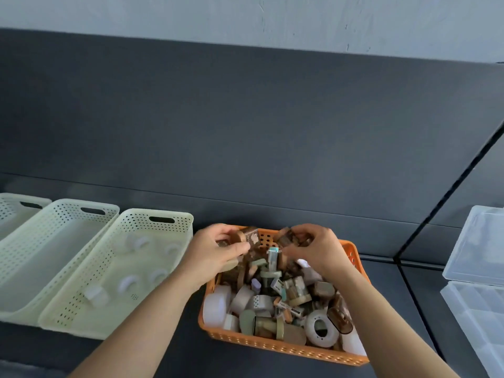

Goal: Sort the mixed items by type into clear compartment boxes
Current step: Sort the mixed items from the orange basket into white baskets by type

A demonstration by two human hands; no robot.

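Observation:
An orange perforated basket (pixel 283 346) at the centre holds a heap of mixed small items: white tape rolls, green and brown dispensers, small boxes. Both hands are over its far end. My left hand (pixel 215 255) grips brown tape dispensers (pixel 246 237) at the basket's back left. My right hand (pixel 319 249) is closed on another brown dispenser (pixel 287 238) at the back middle. A pale green basket (pixel 163 214) left of the orange one holds several white tape rolls (pixel 128 282). A clear compartment box (pixel 477 304) lies at the right edge, its lid (pixel 480 238) open behind it.
Two more pale green baskets (pixel 68 211) stand in a row further left; the nearer looks empty inside. Everything sits on a dark grey surface (pixel 272 132) with a seam running diagonally at the right. A light wall rises behind.

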